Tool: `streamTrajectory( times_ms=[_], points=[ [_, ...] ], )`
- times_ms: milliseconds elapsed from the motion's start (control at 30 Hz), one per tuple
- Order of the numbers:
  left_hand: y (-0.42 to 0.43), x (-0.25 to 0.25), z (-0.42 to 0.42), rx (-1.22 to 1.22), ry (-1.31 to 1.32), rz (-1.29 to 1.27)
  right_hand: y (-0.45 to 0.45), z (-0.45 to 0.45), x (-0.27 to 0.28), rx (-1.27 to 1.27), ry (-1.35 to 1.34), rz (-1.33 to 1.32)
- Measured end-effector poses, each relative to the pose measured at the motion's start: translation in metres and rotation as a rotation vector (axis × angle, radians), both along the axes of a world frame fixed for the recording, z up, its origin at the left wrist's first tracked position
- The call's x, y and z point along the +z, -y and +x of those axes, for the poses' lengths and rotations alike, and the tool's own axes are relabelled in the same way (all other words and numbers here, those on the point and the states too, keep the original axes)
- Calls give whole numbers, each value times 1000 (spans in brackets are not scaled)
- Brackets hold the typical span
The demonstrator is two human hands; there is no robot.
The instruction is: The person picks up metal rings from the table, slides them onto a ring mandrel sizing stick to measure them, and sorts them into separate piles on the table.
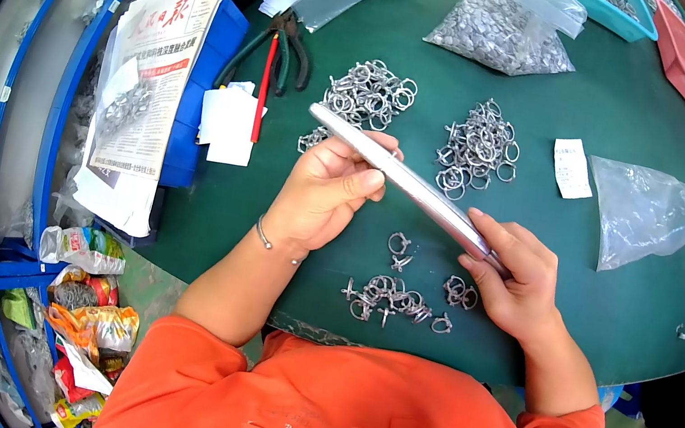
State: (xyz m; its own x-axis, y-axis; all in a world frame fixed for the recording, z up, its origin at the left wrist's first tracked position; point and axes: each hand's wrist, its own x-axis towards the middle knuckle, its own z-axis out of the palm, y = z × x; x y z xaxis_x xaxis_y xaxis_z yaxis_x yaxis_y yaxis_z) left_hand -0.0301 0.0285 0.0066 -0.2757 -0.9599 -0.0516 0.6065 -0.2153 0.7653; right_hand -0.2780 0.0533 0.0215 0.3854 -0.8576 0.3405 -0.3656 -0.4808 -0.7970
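Note:
A tapered, shiny metal ring mandrel slants across the middle of the view, from upper left down to lower right. My right hand is closed around its lower right end. Partway up the rod, my left hand closes on it with thumb and fingers; a small metal bit shows at the fingertips, too small to make out. Beneath the rod lie loose metal rings, with a small cluster of rings by my right hand. Farther off are two heaps, a left ring pile and a right ring pile.
Pliers and a red pencil lie left on the green table. At the back sits a bag of metal pieces. An open plastic bag and a paper slip lie right. Newspaper covers a blue bin.

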Motion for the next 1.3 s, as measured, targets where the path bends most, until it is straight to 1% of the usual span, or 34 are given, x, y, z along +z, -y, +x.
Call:
streamTrajectory(
  times_ms=[167, 233, 267, 333, 367, 433, 467, 500, 567, 633, 700, 733, 767, 833, 900, 933, 1100, 1167, 1233, 1300],
  points=[
    [0, -1, 1, 13, 1, 19, 0, 1, 1, -1, 4, -34],
    [0, -1, 2, 16, 96, -46, -1, 1, 1, 0, 0, -37],
    [0, 0, 3, 18, 101, -45, -1, 1, 2, 7, 12, -25],
    [5, 3, 6, 103, -13, -102, 0, 2, 3, 20, 31, -12],
    [9, 10, 12, 252, -69, -12, 2, 0, 4, 21, 32, 1],
    [17, 9, 34, 464, 265, -153, 3, -2, 1, 19, 36, 23],
    [18, 11, 39, 534, 673, -208, 4, -2, -2, -16, 31, 5],
    [22, 10, 42, 492, 875, -288, 5, -2, -5, -50, 23, -12],
    [18, 11, 43, 363, 1300, -340, 7, -3, -6, -69, 14, 14],
    [17, 13, 40, 427, 1395, -412, 8, -4, -7, -114, 27, -47],
    [15, 16, 36, 514, 1394, -475, 7, -4, -2, -125, -1, -19],
    [12, 20, 28, 479, 1335, -501, 7, -4, -2, -133, -2, -9],
    [7, 18, 21, 366, 1257, -628, 7, -4, -1, -140, -1, -5],
    [-4, 28, 2, -105, 1296, -730, 7, -5, -3, -134, -1, -9],
    [-12, 12, -9, -261, 1173, -776, 8, -3, -4, -113, 10, -16],
    [-9, 15, -7, -369, 1143, -772, 8, -3, -4, -111, 1, -9],
    [-6, 10, 0, -349, 1142, -752, 6, -3, -5, -115, 18, 1],
    [-6, 11, -1, -386, 1140, -806, 7, -3, -4, -110, 23, 3],
    [-5, 9, 1, -376, 1153, -803, 6, -2, -2, -118, 11, 27],
    [0, 10, 4, -195, 1135, -736, 6, -2, -2, -118, 9, 22]
  ],
)
